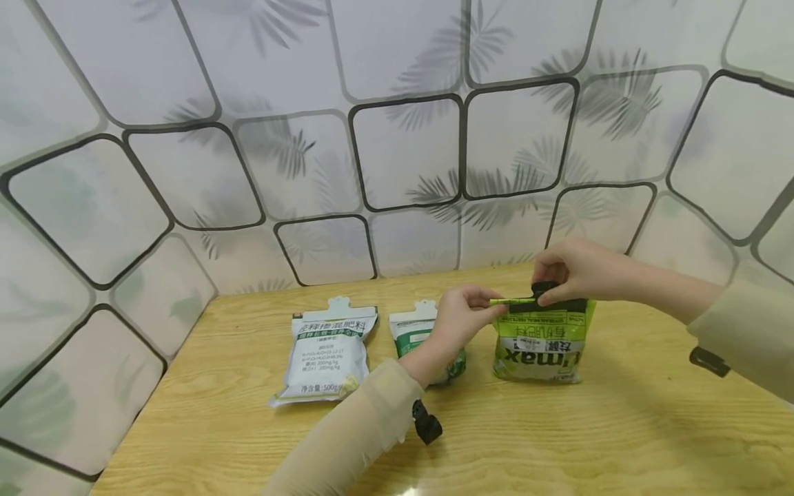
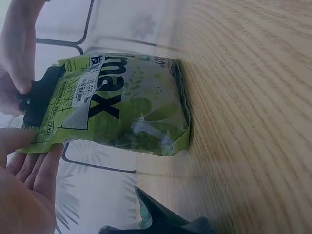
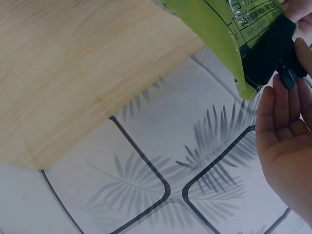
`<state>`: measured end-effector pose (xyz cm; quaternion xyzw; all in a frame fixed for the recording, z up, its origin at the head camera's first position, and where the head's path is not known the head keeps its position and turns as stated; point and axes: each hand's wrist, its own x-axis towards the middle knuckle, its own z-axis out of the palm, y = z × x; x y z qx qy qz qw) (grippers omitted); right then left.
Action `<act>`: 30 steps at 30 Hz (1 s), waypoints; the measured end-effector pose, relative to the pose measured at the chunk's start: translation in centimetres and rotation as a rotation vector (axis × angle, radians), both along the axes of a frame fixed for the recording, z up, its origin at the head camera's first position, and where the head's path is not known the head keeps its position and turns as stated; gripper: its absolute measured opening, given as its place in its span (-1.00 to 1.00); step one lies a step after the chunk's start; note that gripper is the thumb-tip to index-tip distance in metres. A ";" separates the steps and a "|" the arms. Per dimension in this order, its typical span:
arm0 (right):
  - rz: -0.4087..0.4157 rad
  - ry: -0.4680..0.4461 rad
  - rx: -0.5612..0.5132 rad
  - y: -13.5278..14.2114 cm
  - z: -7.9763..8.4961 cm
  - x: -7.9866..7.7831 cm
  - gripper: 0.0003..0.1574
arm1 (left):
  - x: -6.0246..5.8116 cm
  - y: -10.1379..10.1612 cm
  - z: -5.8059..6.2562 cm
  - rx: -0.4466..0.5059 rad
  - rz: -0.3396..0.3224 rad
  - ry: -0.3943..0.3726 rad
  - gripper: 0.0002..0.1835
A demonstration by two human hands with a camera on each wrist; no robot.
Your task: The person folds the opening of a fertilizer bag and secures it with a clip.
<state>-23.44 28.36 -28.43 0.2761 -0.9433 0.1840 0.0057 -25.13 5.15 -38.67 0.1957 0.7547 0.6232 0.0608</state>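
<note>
A green fertilizer bag [image 1: 540, 348] stands upright on the wooden table at the right. Across its folded top edge sits a black clip [image 1: 558, 304]. With thumb and fingers my right hand [image 1: 579, 269] pinches the handle of that clip [image 3: 273, 51]. My left hand [image 1: 459, 320] pinches the left corner of the bag's top edge; in the left wrist view, its thumb lies on one side of the green bag [image 2: 126, 105] and the fingers on the other.
Left of the hands lies a white fertilizer bag [image 1: 325, 355] with a white clip on top. Between it and the green bag is a smaller green-and-white bag [image 1: 412, 335], also clipped in white and partly hidden by my left arm. A patterned wall covering [image 1: 409, 151] rises behind the table [image 1: 205, 413].
</note>
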 end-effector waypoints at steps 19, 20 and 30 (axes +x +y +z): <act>-0.035 0.036 0.036 1.2 -1.2 0.6 -0.71 | -0.1 0.0 -0.4 0.002 -0.011 0.000 -0.81; -0.040 0.045 0.041 1.3 -1.3 0.6 -0.71 | -0.2 0.0 -0.4 0.005 -0.009 0.002 -0.81; -0.087 0.090 0.024 3.0 -2.4 1.0 -0.64 | -0.2 0.1 -0.5 0.019 -0.011 0.008 -0.82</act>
